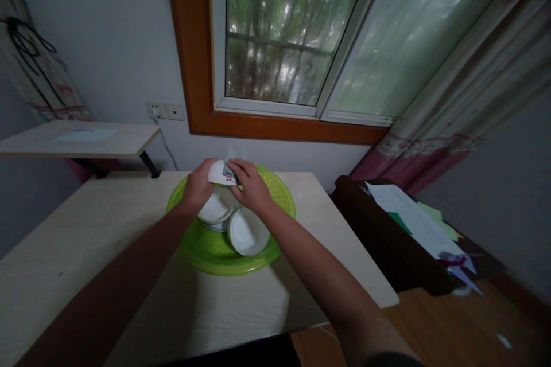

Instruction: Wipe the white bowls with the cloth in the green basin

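A white bowl (218,174) with a small red pattern is tilted on its side above a green plastic basin (215,266). My left hand (199,184) grips the bowl's left edge. Against its right side, my right hand (251,184) presses a grey cloth (228,170), fingers closed on it. Below, inside the basin, a white bowl (216,206) rests on other white dishware. Another white bowl (249,233) leans beside it, its inside facing me. My right hand and forearm partly hide the basin's right side.
The basin stands on a pale wooden table (344,241). A raised shelf (124,140) on black legs is at the left, with a paper on it. Behind are a wall socket (164,110) with a cord and a window. Papers (413,221) lie on a dark piece at the right.
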`<state>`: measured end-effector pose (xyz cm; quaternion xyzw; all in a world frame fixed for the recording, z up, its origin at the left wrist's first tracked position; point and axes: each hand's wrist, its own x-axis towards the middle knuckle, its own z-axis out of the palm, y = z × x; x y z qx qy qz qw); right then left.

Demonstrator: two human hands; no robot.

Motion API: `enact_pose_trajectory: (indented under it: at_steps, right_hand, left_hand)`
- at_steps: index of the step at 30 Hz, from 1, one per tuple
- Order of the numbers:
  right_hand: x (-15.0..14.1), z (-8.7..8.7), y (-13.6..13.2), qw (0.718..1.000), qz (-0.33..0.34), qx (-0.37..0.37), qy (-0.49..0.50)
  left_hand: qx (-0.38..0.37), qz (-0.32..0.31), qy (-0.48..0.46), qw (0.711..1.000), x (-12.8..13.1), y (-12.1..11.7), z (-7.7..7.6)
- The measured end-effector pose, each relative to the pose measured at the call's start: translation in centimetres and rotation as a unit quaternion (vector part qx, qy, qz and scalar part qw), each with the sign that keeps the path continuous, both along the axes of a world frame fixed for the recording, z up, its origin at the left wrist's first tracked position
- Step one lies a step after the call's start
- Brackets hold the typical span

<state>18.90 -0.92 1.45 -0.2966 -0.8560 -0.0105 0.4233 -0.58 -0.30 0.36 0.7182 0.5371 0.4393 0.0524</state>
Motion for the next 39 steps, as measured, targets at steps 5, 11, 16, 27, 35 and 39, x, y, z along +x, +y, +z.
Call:
enact_pose_trajectory:
  at_steps: [5, 11, 16, 27, 35, 39]
  right_hand:
    - [0.8, -0.8, 1.4, 0.996, -0.020, -0.063, 0.058]
    - [1.0, -1.6, 2.1, 0.990, -0.017, -0.124, 0.072]
    - [1.0, -0.8, 0.9, 0.995, 0.015, -0.088, 0.050]
    - [-0.5, 0.6, -1.3, 0.994, 0.060, 0.028, -0.091]
    - [0.4, 0.3, -0.3, 0.995, 0.021, -0.066, 0.070]
    - [0.7, -0.4, 0.3, 0.983, 0.009, -0.138, 0.124]
  left_hand:
    - [0.023, 0.021, -0.053, 0.998, -0.4, 0.2, -0.1]
    - [0.021, 0.028, -0.084, 0.996, -0.7, 0.6, -0.3]
    - [0.010, 0.040, -0.064, 0.997, -0.7, 0.7, -0.5]
    - [-0.003, 0.048, -0.018, 0.999, -0.4, 0.4, -0.1]
    - [0.020, 0.068, -0.105, 0.992, -0.7, 0.3, 0.3]
    - [0.021, 0.053, -0.124, 0.991, -0.7, 0.2, 0.5]
